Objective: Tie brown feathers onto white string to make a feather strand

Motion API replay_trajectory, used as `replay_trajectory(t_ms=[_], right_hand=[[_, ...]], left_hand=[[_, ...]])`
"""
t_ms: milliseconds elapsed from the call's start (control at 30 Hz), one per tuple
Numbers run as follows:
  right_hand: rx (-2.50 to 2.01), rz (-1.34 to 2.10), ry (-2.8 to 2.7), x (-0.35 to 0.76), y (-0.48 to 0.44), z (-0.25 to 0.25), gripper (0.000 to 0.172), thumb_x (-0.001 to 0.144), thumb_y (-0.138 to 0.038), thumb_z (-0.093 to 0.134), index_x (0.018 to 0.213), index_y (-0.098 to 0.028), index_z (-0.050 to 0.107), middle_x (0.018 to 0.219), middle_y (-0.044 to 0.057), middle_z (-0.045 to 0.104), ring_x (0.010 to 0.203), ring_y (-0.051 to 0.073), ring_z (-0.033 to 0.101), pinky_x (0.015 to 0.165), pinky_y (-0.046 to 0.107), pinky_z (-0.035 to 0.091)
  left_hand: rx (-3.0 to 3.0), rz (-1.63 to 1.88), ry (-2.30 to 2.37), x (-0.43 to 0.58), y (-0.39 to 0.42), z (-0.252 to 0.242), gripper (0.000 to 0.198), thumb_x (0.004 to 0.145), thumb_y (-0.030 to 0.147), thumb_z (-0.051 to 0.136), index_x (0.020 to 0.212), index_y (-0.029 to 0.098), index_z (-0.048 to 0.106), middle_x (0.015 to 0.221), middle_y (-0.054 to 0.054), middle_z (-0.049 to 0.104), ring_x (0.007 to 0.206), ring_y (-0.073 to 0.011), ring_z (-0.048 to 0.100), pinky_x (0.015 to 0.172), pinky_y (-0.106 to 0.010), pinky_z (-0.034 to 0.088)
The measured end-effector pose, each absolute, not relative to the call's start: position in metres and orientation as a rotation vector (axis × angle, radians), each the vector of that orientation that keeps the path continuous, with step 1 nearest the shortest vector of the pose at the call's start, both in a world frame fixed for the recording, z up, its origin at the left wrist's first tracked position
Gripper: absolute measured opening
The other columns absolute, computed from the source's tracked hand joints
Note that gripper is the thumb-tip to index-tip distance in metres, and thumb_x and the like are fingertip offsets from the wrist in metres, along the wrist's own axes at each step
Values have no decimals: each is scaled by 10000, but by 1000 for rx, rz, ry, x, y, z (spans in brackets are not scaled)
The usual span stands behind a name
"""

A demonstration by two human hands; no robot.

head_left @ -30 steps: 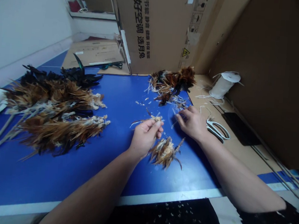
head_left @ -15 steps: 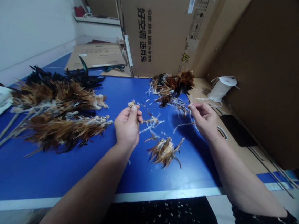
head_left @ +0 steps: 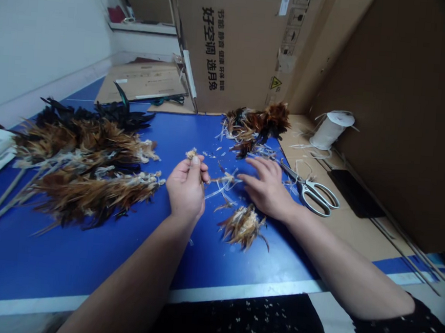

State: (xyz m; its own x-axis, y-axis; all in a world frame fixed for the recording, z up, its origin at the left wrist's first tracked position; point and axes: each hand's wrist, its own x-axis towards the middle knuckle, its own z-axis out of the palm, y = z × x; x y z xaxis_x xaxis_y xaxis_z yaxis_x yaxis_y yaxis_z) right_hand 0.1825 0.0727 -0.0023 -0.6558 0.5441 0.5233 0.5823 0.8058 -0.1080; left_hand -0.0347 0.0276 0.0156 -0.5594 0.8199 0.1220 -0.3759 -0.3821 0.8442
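Note:
My left hand [head_left: 187,184] is closed around a small feather bundle, whose pale, frayed end [head_left: 191,154] pokes out above the thumb; most of it is hidden in the fist. Over the blue table, my right hand [head_left: 269,188] has its fingers stretched out and apart, with nothing seen in them. Its fingertips are close to a loose tangle of clear strips and feather bits [head_left: 227,179]. Just below this hand lies a small clump of brown feathers [head_left: 243,225]. Scissors [head_left: 316,193] with pale handles rest to its right.
Long brown feather bunches [head_left: 97,192] lie on the left, with black feathers [head_left: 124,112] behind. Another feather pile [head_left: 256,123] sits at the back. A white spool [head_left: 331,130] stands on cardboard at right. Tall cardboard boxes [head_left: 247,45] wall the back and right side.
My right hand has moved left from beside the clear strips, and its pinched fingers have spread. The scissors now show in full. My left hand keeps its hold, nearly still.

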Motion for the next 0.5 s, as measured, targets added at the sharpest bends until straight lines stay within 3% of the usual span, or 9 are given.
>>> replay_trajectory(t_ms=[100,267,400,500], right_hand=[[-789,-84,-2561,168,74,-8,308,991,-192,594,1251,-291,725,1515,116,559,1377,352,465,1097,583,375],[-877,185,-2311,179,80,-6,240,1017,-225,532,1075,-259,762,1160,95,712,1016,234,659,897,385,532],[-910,344,-1953,199,81,3,172,1013,-300,568,1017,-239,730,997,85,744,931,229,710,894,389,574],[-895,388,-1943,202,80,5,179,1023,-308,554,1027,-238,719,1033,92,758,995,241,724,938,418,580]], left_hand=[[717,1958,1044,-31,25,16,308,823,418,825,902,144,710,718,6,626,537,-66,524,528,-204,412],[751,1914,1051,-28,23,16,314,823,426,823,913,145,716,736,0,638,547,-66,533,528,-198,414],[762,1885,1040,-28,23,15,291,831,407,817,916,145,721,741,-3,641,558,-68,542,540,-198,427],[766,1863,1044,-26,22,14,282,833,398,816,922,147,723,746,-2,642,562,-65,542,544,-192,429]])
